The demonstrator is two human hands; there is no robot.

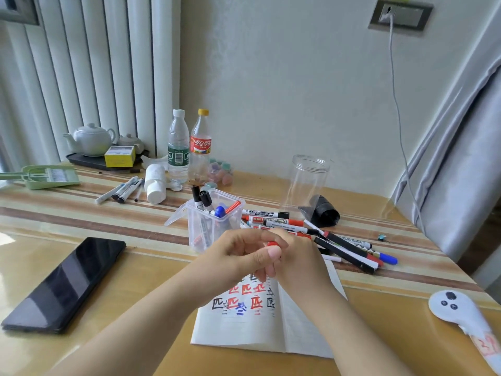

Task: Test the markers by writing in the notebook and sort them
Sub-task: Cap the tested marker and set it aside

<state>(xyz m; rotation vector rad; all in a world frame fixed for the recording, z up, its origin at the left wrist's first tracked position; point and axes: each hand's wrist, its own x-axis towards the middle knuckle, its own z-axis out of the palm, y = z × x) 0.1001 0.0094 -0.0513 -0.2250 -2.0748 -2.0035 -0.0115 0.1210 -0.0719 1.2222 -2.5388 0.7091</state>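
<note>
Both my hands meet above the open notebook (252, 329), whose page carries red, black and blue test marks. My left hand (244, 256) and my right hand (301, 256) close together on a red marker (272, 243); only its red end shows between my fingers. Just beyond my hands, a clear plastic box (214, 226) stands with several markers upright in it. A pile of loose markers (325, 237) lies on the table to the right of that box. Whether the red marker's cap is on or off is hidden.
A black phone (65, 283) lies at the left. An empty clear jar (309, 183) and a black bag (325, 213) stand behind the pile. Two bottles (189, 147), a white tube (155, 183), several pens (122, 189), a teapot tray and a green dustpan (46, 176) fill the back left. A white controller (458, 310) lies right.
</note>
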